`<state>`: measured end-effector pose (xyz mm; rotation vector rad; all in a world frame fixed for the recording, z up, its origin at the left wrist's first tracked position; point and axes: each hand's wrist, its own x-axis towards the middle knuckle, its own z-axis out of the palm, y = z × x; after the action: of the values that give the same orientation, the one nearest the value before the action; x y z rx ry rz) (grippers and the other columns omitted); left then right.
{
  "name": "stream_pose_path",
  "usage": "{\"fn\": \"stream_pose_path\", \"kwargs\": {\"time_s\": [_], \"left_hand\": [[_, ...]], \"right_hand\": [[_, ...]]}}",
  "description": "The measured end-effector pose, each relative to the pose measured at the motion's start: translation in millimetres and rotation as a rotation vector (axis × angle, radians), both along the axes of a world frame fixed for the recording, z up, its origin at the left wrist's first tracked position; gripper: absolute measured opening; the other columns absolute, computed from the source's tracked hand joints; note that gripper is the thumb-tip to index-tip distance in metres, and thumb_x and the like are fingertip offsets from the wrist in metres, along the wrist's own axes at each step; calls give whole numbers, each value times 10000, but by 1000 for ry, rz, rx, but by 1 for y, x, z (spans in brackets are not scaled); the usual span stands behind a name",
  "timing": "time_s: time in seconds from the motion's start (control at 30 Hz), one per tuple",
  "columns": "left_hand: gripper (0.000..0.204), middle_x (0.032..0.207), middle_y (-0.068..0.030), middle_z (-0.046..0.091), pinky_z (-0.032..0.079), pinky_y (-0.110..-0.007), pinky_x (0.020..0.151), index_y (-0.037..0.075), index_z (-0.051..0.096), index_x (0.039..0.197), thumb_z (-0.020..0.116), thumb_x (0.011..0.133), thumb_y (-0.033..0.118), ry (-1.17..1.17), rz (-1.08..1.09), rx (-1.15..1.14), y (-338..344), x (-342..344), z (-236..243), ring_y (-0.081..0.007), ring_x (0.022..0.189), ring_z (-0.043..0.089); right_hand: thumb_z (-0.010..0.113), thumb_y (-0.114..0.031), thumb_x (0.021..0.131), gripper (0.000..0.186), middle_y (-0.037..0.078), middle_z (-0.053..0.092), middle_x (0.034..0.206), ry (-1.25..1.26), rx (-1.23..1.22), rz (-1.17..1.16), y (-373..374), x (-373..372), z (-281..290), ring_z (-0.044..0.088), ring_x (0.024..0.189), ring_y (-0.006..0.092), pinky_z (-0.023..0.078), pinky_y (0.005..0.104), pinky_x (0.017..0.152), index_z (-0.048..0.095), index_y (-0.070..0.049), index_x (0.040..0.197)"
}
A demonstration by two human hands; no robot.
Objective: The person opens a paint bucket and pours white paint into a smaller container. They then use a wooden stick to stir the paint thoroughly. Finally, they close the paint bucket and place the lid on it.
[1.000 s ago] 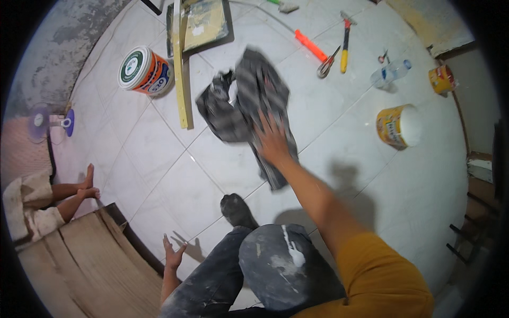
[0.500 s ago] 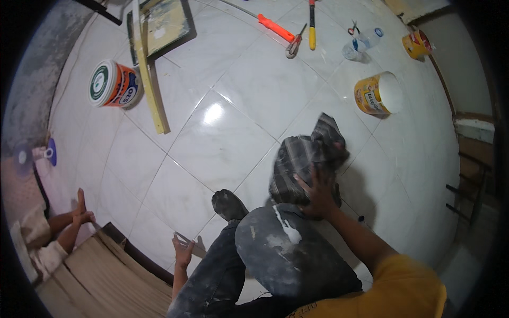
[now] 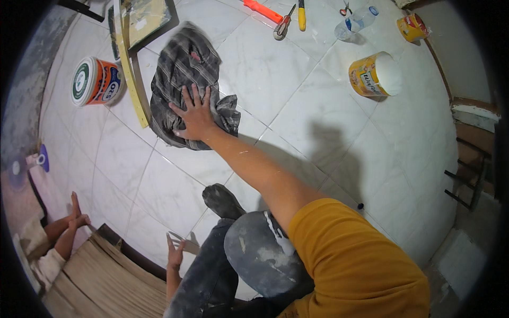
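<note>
My right hand (image 3: pixel 196 116) lies spread flat on a crumpled dark grey plaid cloth (image 3: pixel 177 58) on the white tile floor, just right of a yellow straight bar (image 3: pixel 127 69). My left hand (image 3: pixel 175 254) is low in the picture with thumb and fingers apart and nothing in it, beside my jeans leg and near a brown wooden panel (image 3: pixel 106 281). My bent knee (image 3: pixel 249 249) has white smears on it.
An orange-labelled bucket (image 3: pixel 98 82), stained tray (image 3: pixel 151 21), screwdriver (image 3: pixel 281 29), clear bottle (image 3: pixel 355 24) and two yellow tubs (image 3: pixel 368 77) (image 3: pixel 413 26) are on the floor. Another person's legs (image 3: pixel 63 238) and a fan (image 3: pixel 21 169) are left, black metal rungs (image 3: pixel 466 175) right.
My right hand and the cloth went from mid-floor down toward my knee, then swept forward and left to beside the yellow bar. My left hand stays low and open.
</note>
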<state>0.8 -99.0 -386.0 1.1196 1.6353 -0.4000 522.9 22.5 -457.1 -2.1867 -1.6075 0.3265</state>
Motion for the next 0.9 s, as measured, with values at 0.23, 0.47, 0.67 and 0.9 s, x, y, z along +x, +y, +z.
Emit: {"fn": "stream_pose_path", "kwargs": {"time_s": [0.23,0.47,0.67,0.9], "left_hand": [[1351,1582,-506,-186,137,-430,1279,31,-212,1622,770,875,581,144,-83,-26,-14,16,-39,-481,1570,-129],[1381,1598,-487,-184,241,-434,1251,31,-256,1604,811,856,489,69,-84,-35,-14,-10,-63,-488,1563,89],[1296,1548,-458,250,493,-392,1072,74,-199,1640,811,887,379,132,-103,-40,-13,-10,-36,-368,1345,534],[1210,1213,-232,680,548,-354,965,85,-209,1637,779,955,235,38,-127,-249,13,-7,-56,-256,1080,690]], "right_hand": [[793,-572,769,1070,259,109,1726,33,-374,-72,-298,35,26,265,1550,463,72,738,1216,255,-352,1668],[740,-494,828,1017,314,248,1667,-175,-629,-1087,-501,75,-7,99,1569,506,100,653,1253,332,32,1597],[745,-541,804,1018,381,170,1654,-39,-449,-1109,-213,107,12,51,1552,569,73,753,1195,358,-64,1616],[788,-550,784,1060,288,68,1718,55,-107,-415,-169,136,7,27,1587,501,29,786,1184,267,-289,1668]]}}
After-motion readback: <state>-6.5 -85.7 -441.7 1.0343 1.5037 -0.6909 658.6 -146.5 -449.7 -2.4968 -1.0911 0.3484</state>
